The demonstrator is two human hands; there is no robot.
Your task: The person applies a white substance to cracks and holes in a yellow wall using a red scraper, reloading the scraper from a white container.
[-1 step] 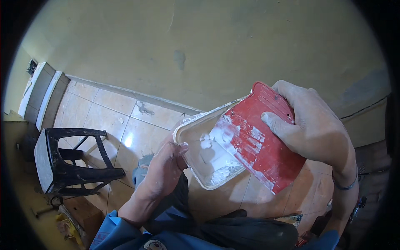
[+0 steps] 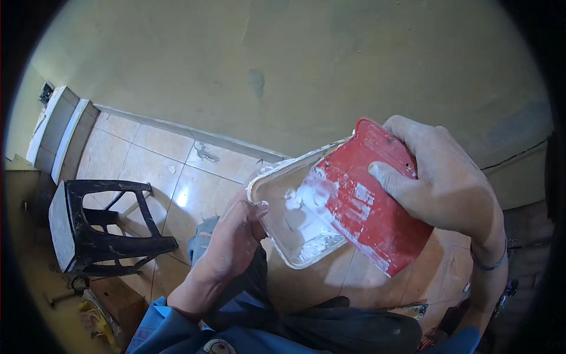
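Observation:
My left hand [image 2: 227,242] grips the near left rim of a pale rectangular plastic tub [image 2: 272,194], its thumb over the edge. White putty-like paste [image 2: 303,218] lies in the bottom of the tub. In my right hand [image 2: 442,183] is a wide red plastic spreader [image 2: 386,221], with the thumb on its upper face and the other fingers hidden behind. The spreader is tilted over the tub's right part and hides it. White paste coats its left edge and streaks its face. Both hands carry whitish dust.
A dark plastic stool [image 2: 112,227] is at the left on the tiled floor [image 2: 156,147]. Beyond the tub rises a patchy olive wall [image 2: 312,65]. Stepped ledges [image 2: 65,138] stand at the far left. A brown box [image 2: 118,301] sits at the lower left.

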